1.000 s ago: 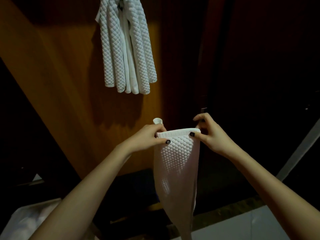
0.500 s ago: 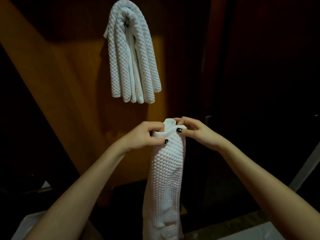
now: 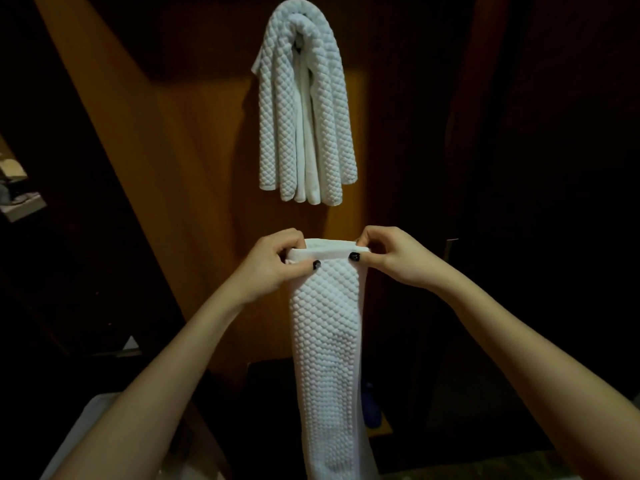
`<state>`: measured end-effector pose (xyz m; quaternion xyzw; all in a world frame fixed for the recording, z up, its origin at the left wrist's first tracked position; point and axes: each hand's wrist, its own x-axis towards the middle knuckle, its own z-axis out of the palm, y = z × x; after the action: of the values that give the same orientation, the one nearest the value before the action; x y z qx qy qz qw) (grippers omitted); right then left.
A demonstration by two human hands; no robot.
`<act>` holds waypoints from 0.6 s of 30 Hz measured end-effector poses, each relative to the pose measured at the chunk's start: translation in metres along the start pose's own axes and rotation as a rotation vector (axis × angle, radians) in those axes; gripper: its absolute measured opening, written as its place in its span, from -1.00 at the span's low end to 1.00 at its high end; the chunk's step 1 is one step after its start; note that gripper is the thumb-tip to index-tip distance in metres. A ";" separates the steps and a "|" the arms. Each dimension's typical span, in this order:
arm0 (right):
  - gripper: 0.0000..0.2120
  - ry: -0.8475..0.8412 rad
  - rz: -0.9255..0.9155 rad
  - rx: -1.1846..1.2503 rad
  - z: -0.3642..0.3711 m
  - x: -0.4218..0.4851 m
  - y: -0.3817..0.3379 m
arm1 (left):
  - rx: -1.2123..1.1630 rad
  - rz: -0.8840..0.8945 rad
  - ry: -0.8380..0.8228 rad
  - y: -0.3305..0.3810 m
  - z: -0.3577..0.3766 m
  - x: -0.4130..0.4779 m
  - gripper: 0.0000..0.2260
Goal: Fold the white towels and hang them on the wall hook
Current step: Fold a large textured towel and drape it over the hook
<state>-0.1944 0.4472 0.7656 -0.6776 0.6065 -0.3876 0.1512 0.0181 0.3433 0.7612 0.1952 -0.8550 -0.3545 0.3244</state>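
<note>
Dim room, wood-panelled wall behind towels

Both bare forearms reach up and forward from the lower corners of the view, drawing in toward the middle. The left hand is raised, its fingers curled over and its thumb, with a dark-painted nail, pressed forward in a pinch. The right hand mirrors it at the same height, near but not touching, fingers bent down and a dark-nailed thumb closed against them. Each wrist bends slightly inward, with the knuckles uppermost and the palms turned toward each other.
</note>
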 end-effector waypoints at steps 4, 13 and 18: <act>-0.82 -0.001 -0.031 -0.058 -0.002 0.006 -0.008 | 0.008 0.010 0.014 0.000 -0.009 0.000 -0.72; -0.83 0.126 -0.122 -0.107 -0.007 0.014 -0.019 | 0.046 -0.009 0.048 0.013 -0.027 0.010 -0.74; -0.83 0.126 -0.157 -0.173 -0.015 0.021 -0.031 | 0.054 -0.043 0.114 0.016 -0.034 0.016 -0.71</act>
<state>-0.1840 0.4383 0.8035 -0.7078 0.5909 -0.3864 0.0230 0.0286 0.3284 0.7982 0.2419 -0.8400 -0.3265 0.3596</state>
